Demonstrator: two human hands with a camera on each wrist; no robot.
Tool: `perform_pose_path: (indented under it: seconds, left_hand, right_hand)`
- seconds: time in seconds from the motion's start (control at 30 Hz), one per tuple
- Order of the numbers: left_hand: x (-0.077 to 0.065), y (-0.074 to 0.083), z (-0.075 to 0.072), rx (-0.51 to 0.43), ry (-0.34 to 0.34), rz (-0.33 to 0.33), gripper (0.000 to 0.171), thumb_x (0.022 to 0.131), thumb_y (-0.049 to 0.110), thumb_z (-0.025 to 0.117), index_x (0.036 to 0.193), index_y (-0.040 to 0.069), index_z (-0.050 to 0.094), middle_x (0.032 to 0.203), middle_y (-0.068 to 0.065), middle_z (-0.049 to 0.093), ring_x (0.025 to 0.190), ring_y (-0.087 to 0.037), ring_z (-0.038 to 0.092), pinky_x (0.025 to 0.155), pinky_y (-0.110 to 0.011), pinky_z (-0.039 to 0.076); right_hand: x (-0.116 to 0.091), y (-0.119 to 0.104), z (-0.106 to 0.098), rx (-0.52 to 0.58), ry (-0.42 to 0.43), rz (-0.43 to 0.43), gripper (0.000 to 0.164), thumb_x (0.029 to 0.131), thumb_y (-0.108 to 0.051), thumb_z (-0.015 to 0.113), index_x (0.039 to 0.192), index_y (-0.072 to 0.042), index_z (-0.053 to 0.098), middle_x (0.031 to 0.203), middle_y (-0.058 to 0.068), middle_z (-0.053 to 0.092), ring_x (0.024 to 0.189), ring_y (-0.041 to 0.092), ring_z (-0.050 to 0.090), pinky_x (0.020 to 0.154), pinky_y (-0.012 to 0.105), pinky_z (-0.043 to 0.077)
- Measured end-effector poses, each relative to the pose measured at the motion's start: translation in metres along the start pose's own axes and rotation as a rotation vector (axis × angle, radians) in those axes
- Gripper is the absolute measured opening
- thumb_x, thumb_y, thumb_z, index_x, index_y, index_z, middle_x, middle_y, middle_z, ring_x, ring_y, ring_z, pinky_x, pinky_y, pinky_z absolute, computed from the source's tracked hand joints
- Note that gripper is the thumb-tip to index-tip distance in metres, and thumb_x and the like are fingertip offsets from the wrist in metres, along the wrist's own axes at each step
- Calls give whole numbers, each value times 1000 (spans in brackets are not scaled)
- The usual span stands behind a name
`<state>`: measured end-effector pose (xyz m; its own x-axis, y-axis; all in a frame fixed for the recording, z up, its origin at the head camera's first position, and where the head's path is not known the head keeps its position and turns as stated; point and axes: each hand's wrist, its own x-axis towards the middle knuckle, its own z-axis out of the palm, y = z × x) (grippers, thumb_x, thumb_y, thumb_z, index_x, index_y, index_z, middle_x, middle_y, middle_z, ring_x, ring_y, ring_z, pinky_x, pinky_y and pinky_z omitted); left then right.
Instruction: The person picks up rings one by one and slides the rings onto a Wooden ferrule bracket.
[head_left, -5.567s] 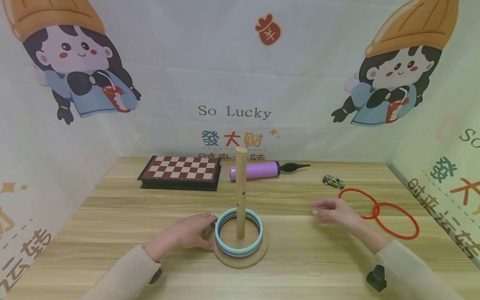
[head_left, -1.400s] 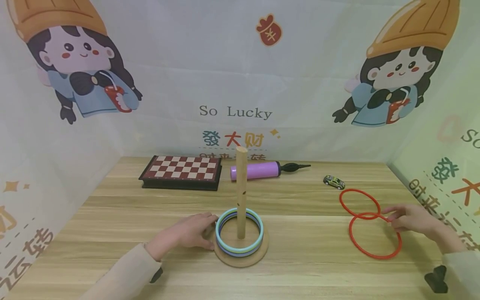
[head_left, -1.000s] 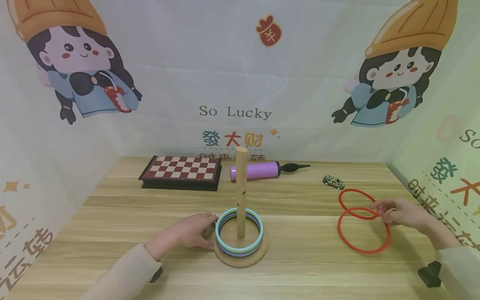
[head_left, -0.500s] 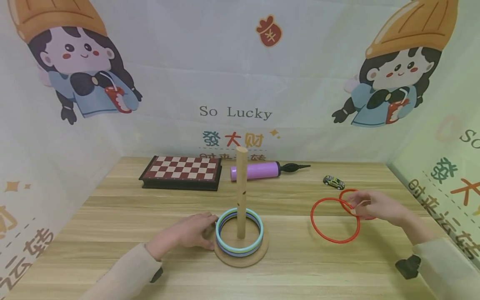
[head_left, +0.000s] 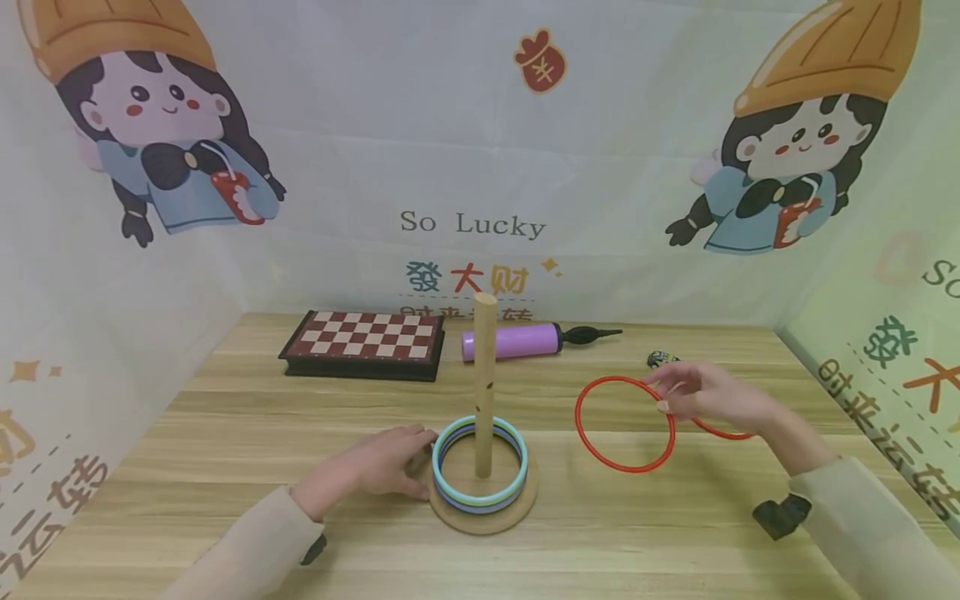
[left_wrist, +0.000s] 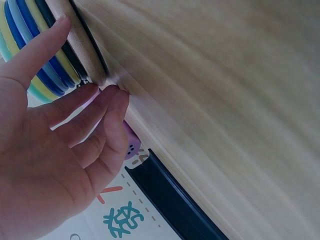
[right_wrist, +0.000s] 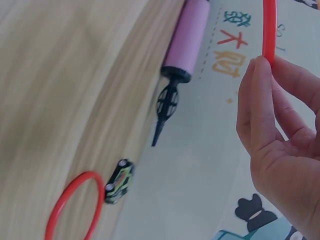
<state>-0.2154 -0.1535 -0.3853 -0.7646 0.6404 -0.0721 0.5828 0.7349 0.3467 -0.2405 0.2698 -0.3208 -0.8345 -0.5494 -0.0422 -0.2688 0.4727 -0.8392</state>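
My right hand (head_left: pixel 712 398) pinches a thin red ring (head_left: pixel 636 469) between thumb and fingertips; the right wrist view shows the red ring (right_wrist: pixel 269 30) rising from the fingertips. It hangs over the table, right of the wooden peg (head_left: pixel 484 383). A stack of coloured rings, with a light blue ring (head_left: pixel 480 502) on top, lies around the peg on its round wooden base (head_left: pixel 480 523). My left hand (head_left: pixel 375 463) rests at the left of this base. In the left wrist view its thumb and loosely bent fingertips touch the base's edge (left_wrist: pixel 85 47).
Another red ring (head_left: pixel 723 432) lies behind my right hand, partly hidden. Near it sits a small toy car (head_left: pixel 663 359), also partly covered. Along the back are a purple hand pump (head_left: pixel 517 342) and a checkered board box (head_left: pixel 363 337). A printed cloth backdrop (head_left: pixel 480 150) encloses the table.
My right hand has gone to the table's right side and taken hold of one red ring. It has carried that ring leftward, off the other ring. The left hand has stayed put.
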Motion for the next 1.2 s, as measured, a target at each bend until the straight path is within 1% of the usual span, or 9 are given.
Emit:
perform_pose_path:
  seconds: [0.17, 0.27, 0.5, 0.7, 0.8, 0.93, 1.0, 1.1, 1.2]
  left_hand:
    - [0, 0, 0, 3, 4, 3, 64, 68, 30, 74, 119, 1, 47, 104, -7, 52, 97, -24, 50, 82, -41, 41]
    - [0, 0, 0, 1, 2, 2, 64, 69, 30, 73, 119, 1, 47, 104, -7, 52, 97, -24, 50, 82, -41, 41]
    - [0, 0, -1, -3, -1, -5, 65, 69, 31, 73, 120, 1, 47, 105, -7, 52, 97, -24, 49, 82, -40, 40]
    - [0, 1, -1, -4, -6, -12, 65, 69, 31, 73, 120, 1, 46, 105, -7, 52, 97, -23, 49, 81, -40, 41]
    - [1, 0, 0, -1, -5, -10, 66, 69, 31, 73, 120, 0, 46, 105, -6, 52, 96, -22, 50, 80, -39, 41]
    - [2, 0, 0, 4, -3, -2, 64, 69, 30, 73, 120, 1, 47, 103, -5, 52, 93, -21, 50, 79, -39, 41]
    - [2, 0, 0, 6, -4, 0, 64, 69, 30, 73, 119, 1, 47, 102, -5, 52, 92, -21, 49, 78, -39, 42]
    - [2, 0, 0, 3, -5, -2, 63, 70, 29, 73, 119, 0, 47, 103, -5, 52, 92, -20, 49, 78, -38, 42]
    - [2, 0, 0, -5, -7, -6, 63, 69, 29, 73, 120, 0, 46, 103, -5, 52, 92, -20, 49, 78, -38, 42]
  right_hand:
    - [8, -18, 1, 45, 9, -7, 40, 83, -6, 56, 119, 7, 45, 97, 18, 48, 84, 25, 55, 74, 37, 48]
    - [13, -28, 2, 65, 22, -13, 40, 83, -8, 58, 119, 6, 46, 96, 18, 48, 83, 24, 55, 75, 36, 48]
    - [24, -51, -2, 65, 91, -58, 41, 82, -8, 59, 119, 5, 46, 98, 19, 48, 83, 24, 56, 75, 36, 47]
    - [30, -71, -8, 81, 140, -70, 42, 82, -10, 60, 121, 2, 47, 100, 14, 50, 85, 21, 55, 76, 36, 47]
    - [32, -81, -11, 117, 153, -96, 38, 83, -8, 59, 119, -2, 49, 99, 13, 51, 85, 21, 55, 77, 34, 47]
    - [32, -95, -15, 183, 156, -147, 29, 84, -5, 58, 112, -11, 55, 95, 10, 52, 84, 19, 56, 76, 30, 47]
    - [32, -101, -17, 213, 153, -176, 28, 84, -3, 57, 110, -14, 57, 94, 9, 53, 83, 19, 56, 76, 29, 47]
    - [33, -112, -17, 222, 170, -185, 29, 84, -4, 58, 112, -12, 56, 95, 10, 52, 84, 20, 56, 77, 29, 46]
    - [36, -123, -15, 189, 200, -170, 33, 84, -8, 59, 116, -8, 53, 98, 12, 51, 86, 22, 55, 79, 30, 46]
